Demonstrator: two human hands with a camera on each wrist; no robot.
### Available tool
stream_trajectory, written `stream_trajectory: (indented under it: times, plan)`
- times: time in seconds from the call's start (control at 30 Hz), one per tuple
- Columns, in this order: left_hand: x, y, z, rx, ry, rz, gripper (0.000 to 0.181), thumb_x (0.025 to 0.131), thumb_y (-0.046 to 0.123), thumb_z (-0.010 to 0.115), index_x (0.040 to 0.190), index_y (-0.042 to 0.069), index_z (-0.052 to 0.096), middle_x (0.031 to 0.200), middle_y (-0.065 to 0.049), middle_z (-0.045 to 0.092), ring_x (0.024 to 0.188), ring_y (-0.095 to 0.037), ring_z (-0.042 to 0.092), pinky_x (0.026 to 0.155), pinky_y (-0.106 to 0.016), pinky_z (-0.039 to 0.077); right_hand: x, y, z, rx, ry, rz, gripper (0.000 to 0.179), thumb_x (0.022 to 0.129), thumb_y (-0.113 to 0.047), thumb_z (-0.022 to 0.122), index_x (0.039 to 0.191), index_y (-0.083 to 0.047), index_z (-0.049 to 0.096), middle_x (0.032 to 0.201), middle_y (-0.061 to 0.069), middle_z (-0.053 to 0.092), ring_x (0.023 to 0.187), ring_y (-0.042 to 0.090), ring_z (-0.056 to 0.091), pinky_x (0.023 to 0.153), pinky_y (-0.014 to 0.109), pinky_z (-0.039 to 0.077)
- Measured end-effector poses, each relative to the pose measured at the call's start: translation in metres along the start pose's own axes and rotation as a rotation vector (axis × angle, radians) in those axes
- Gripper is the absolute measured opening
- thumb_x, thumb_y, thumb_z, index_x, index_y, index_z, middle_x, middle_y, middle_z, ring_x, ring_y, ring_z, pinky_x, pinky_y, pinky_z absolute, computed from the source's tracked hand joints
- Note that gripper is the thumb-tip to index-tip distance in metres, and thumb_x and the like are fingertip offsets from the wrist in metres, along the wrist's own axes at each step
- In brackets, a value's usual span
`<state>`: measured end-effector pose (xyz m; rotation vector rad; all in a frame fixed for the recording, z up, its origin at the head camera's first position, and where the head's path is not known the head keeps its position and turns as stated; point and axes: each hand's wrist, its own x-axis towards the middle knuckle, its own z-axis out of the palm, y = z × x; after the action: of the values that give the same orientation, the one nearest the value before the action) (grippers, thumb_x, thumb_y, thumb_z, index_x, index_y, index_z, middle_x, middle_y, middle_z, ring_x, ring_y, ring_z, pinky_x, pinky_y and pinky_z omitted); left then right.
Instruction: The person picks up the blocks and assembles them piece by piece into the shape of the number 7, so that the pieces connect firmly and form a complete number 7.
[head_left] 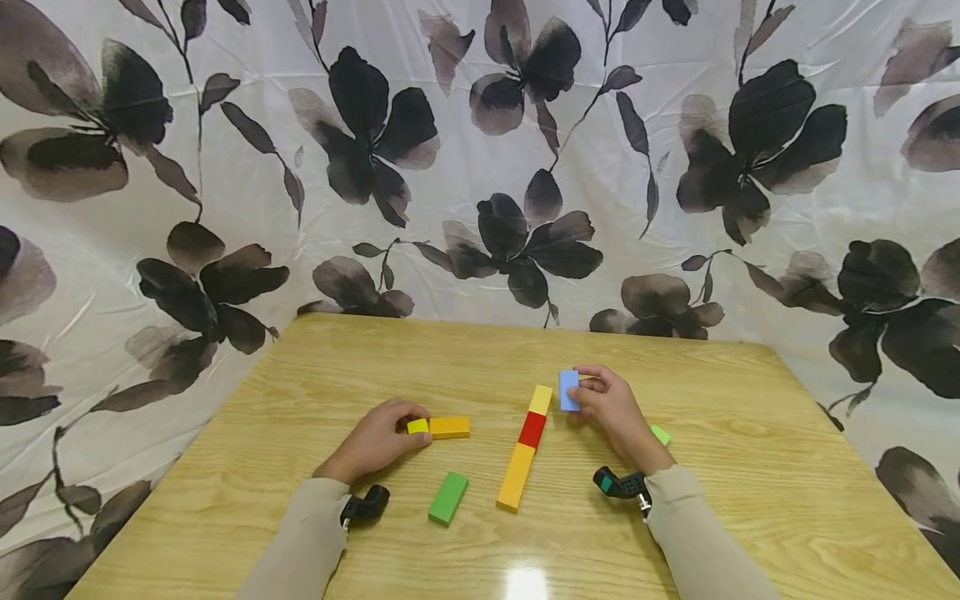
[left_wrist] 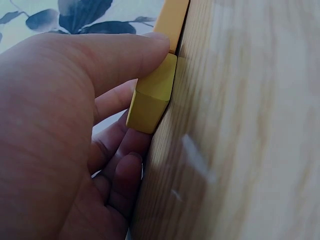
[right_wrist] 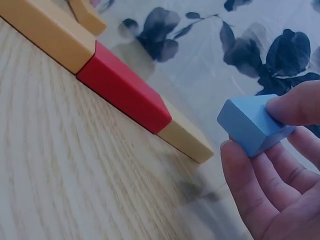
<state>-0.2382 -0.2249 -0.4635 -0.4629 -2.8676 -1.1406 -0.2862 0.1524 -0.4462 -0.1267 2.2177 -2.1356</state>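
Head view has the left hand (head_left: 384,435), on the side of the desk's (head_left: 757,475) left edge, pinching the yellow block (head_left: 417,426), which sits against the end of an orange block (head_left: 451,427). Toward the far edge, the right hand (head_left: 611,408) pinches the blue block (head_left: 568,391), clear of the desk and just right of a cream block (head_left: 541,400), whose near end meets a red block (head_left: 532,430), which in turn meets an amber block (head_left: 516,477) pointing toward the near edge. Left of the amber block lies a green block (head_left: 448,498), while a lime block (head_left: 661,434), partly hidden, shows toward the right edge.
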Motion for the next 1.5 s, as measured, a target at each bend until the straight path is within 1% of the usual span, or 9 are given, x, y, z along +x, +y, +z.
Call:
stream_trajectory:
  times: [0.23, 0.37, 0.5, 0.6, 0.7, 0.87, 1.07, 1.27, 1.5]
  plan:
    - [0.002, 0.000, 0.001, -0.004, -0.001, -0.001, 0.027, 0.091, 0.029, 0.076, 0.116, 0.020, 0.071, 0.111, 0.003, 0.062, 0.091, -0.015, 0.054, 0.084, -0.040, 0.046, 0.001, -0.003, -0.002, 0.014, -0.018, -0.011, 0.053, 0.095, 0.001, 0.064, 0.143, 0.007, 0.044, 0.110, 0.016, 0.057, 0.086, 0.018, 0.061, 0.078, 0.043, 0.058]
    - [0.002, -0.001, 0.001, 0.001, -0.001, -0.004, 0.028, 0.091, 0.029, 0.076, 0.117, 0.019, 0.071, 0.112, 0.002, 0.062, 0.092, -0.014, 0.054, 0.085, -0.040, 0.047, 0.003, -0.003, -0.002, 0.022, -0.016, 0.005, 0.052, 0.096, 0.000, 0.064, 0.143, 0.007, 0.044, 0.111, 0.016, 0.058, 0.086, 0.018, 0.061, 0.080, 0.042, 0.057]
    - [0.002, 0.000, 0.001, 0.001, 0.001, -0.011, 0.028, 0.091, 0.029, 0.076, 0.117, 0.019, 0.071, 0.112, 0.002, 0.062, 0.093, -0.014, 0.055, 0.086, -0.040, 0.047, 0.007, -0.001, -0.004, 0.048, -0.003, 0.037, 0.052, 0.096, -0.002, 0.065, 0.144, 0.004, 0.045, 0.115, 0.016, 0.058, 0.088, 0.017, 0.062, 0.081, 0.039, 0.057]
    - [0.002, -0.001, 0.001, 0.002, 0.002, -0.012, 0.027, 0.091, 0.029, 0.076, 0.116, 0.019, 0.071, 0.113, 0.002, 0.062, 0.094, -0.014, 0.055, 0.086, -0.040, 0.047, 0.012, 0.002, -0.005, 0.058, 0.006, 0.047, 0.051, 0.096, -0.002, 0.065, 0.143, 0.004, 0.045, 0.116, 0.016, 0.059, 0.088, 0.016, 0.062, 0.079, 0.034, 0.057]
    - [0.001, -0.001, 0.001, 0.002, 0.003, -0.013, 0.027, 0.091, 0.029, 0.076, 0.116, 0.020, 0.071, 0.112, 0.002, 0.062, 0.094, -0.014, 0.055, 0.087, -0.041, 0.046, 0.016, 0.004, -0.006, 0.064, 0.000, 0.042, 0.054, 0.097, -0.004, 0.064, 0.145, 0.004, 0.042, 0.117, 0.018, 0.059, 0.088, 0.017, 0.063, 0.079, 0.033, 0.057]
    - [0.001, 0.000, 0.000, -0.003, 0.005, -0.024, 0.027, 0.091, 0.029, 0.076, 0.117, 0.020, 0.071, 0.112, 0.003, 0.062, 0.093, -0.015, 0.055, 0.086, -0.040, 0.046, 0.023, 0.007, -0.008, 0.091, 0.006, 0.053, 0.059, 0.098, -0.005, 0.063, 0.150, 0.003, 0.037, 0.118, 0.019, 0.058, 0.086, 0.018, 0.063, 0.080, 0.033, 0.057]
    - [0.001, 0.002, 0.000, -0.003, -0.005, -0.026, 0.027, 0.092, 0.028, 0.076, 0.117, 0.019, 0.071, 0.112, 0.002, 0.062, 0.092, -0.015, 0.054, 0.084, -0.039, 0.046, 0.029, 0.011, -0.009, 0.084, 0.036, 0.070, 0.058, 0.097, -0.004, 0.063, 0.149, 0.003, 0.039, 0.116, 0.018, 0.058, 0.084, 0.018, 0.060, 0.079, 0.032, 0.057]
    - [0.002, 0.001, 0.001, -0.006, -0.002, -0.011, 0.026, 0.092, 0.028, 0.076, 0.116, 0.019, 0.071, 0.111, 0.002, 0.062, 0.090, -0.015, 0.053, 0.083, -0.039, 0.046, 0.034, 0.012, -0.008, 0.069, 0.053, 0.076, 0.056, 0.096, -0.004, 0.063, 0.147, 0.003, 0.042, 0.112, 0.017, 0.061, 0.082, 0.017, 0.061, 0.077, 0.031, 0.057]
    - [0.002, 0.001, 0.001, -0.007, -0.003, -0.007, 0.027, 0.091, 0.028, 0.076, 0.116, 0.019, 0.071, 0.111, 0.002, 0.062, 0.090, -0.015, 0.053, 0.083, -0.039, 0.046, 0.039, 0.011, -0.004, 0.036, 0.062, 0.075, 0.052, 0.098, -0.007, 0.064, 0.146, 0.001, 0.045, 0.123, 0.022, 0.060, 0.083, 0.014, 0.064, 0.077, 0.029, 0.057]
